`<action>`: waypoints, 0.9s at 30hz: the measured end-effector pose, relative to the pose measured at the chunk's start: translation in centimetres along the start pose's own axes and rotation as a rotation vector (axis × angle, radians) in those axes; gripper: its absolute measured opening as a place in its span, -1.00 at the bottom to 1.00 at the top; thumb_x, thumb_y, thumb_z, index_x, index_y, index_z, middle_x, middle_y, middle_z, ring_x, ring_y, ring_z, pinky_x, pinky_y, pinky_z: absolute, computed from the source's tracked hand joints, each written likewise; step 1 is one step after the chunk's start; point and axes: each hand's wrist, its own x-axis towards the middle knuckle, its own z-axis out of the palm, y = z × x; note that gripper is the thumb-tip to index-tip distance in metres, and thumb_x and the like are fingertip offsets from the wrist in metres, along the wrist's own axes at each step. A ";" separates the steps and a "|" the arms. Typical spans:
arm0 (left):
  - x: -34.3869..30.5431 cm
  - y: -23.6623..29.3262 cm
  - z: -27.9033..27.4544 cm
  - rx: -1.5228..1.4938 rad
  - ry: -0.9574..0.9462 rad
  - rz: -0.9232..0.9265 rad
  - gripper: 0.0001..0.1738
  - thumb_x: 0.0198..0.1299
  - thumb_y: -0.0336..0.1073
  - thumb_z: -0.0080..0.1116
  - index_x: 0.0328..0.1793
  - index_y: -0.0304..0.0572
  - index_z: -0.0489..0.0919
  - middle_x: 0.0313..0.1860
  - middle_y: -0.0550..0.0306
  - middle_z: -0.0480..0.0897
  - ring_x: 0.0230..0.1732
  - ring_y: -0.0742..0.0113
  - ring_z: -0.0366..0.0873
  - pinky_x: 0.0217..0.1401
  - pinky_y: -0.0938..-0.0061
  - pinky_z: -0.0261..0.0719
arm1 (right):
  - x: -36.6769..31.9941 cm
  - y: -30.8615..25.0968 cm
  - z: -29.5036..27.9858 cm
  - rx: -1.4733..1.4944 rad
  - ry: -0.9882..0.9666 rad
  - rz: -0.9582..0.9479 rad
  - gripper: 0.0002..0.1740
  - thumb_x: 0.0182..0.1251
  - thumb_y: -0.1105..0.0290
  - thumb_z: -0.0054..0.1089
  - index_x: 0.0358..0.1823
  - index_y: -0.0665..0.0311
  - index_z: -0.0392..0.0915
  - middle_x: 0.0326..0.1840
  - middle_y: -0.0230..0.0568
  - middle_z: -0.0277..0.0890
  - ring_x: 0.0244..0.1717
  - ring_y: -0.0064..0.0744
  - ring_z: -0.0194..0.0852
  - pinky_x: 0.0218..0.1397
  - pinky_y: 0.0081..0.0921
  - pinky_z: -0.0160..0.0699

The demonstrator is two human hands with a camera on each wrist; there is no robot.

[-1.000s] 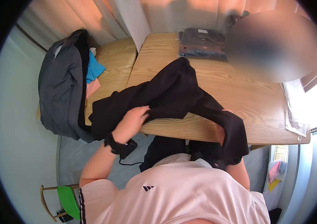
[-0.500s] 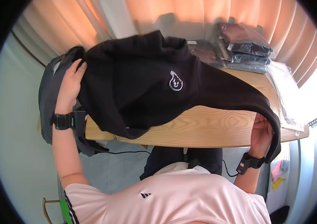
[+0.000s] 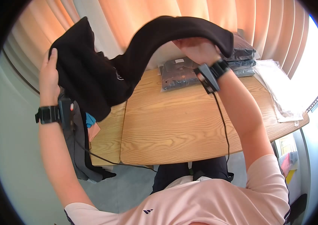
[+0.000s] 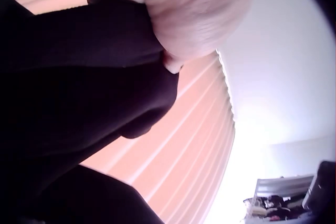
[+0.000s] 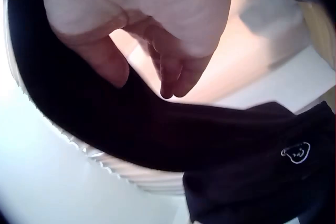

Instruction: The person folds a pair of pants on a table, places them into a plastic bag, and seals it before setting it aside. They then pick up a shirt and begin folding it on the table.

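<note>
A black sweatshirt point(image 3: 87, 71) with a small white print point(image 5: 297, 152) is stretched in the air between the two hands. At its left side, my left hand point(image 3: 49, 77) grips the fabric, thumb on the near face; the left wrist view shows the cloth bunched beside the palm point(image 4: 197, 16). One long sleeve point(image 3: 159, 32) arches over my right hand point(image 3: 198, 49), which is raised beneath it. In the right wrist view, thumb and fingers point(image 5: 181, 71) stand apart with the sleeve passing behind them.
A wooden table point(image 3: 166, 127) lies below. At its back are a flat bagged garment point(image 3: 179, 73) and a stack of bagged clothes point(image 3: 243, 56). Clear plastic bags point(image 3: 281, 90) lie at right. A grey garment point(image 3: 78, 150) hangs over the left edge near blue cloth point(image 3: 90, 120). Wrist cables cross the table.
Both hands have risen from the table, lifting the sweatshirt. The right hand has swung up and inward from the lower right, with the sleeve over it. The left hand moved from the hem area to the left side.
</note>
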 end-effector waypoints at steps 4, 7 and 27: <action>-8.1 0.9 2.4 0.453 -0.368 0.120 -0.60 0.34 -0.17 -0.02 0.11 -0.38 0.46 -0.03 -0.04 0.57 0.00 0.27 0.50 0.11 0.44 0.41 | -3.0 2.8 -6.6 -0.431 0.581 0.108 -0.63 0.42 0.25 -0.15 0.06 0.38 0.41 0.00 0.01 0.52 0.01 -0.11 0.47 0.23 -0.18 0.36; -15.1 -2.0 4.8 0.173 -1.035 -0.016 -0.66 0.23 -0.26 0.08 0.05 -0.32 0.50 0.07 -0.08 0.55 0.12 0.12 0.49 0.20 0.31 0.40 | -10.4 5.7 -9.6 -0.410 0.686 0.314 -0.58 0.45 0.19 -0.18 0.09 0.42 0.37 0.05 0.06 0.46 0.07 -0.08 0.44 0.23 -0.23 0.36; -15.9 -23.7 1.1 0.653 -0.727 -0.524 -0.14 0.11 -0.14 0.28 0.38 -0.46 0.11 0.24 -0.37 0.37 0.27 -0.06 0.36 0.32 0.37 0.29 | -12.9 12.3 -0.1 -0.820 0.842 0.634 -0.64 0.32 0.36 0.12 0.02 0.48 0.41 -0.12 -0.09 0.54 -0.09 -0.35 0.52 -0.01 -0.47 0.54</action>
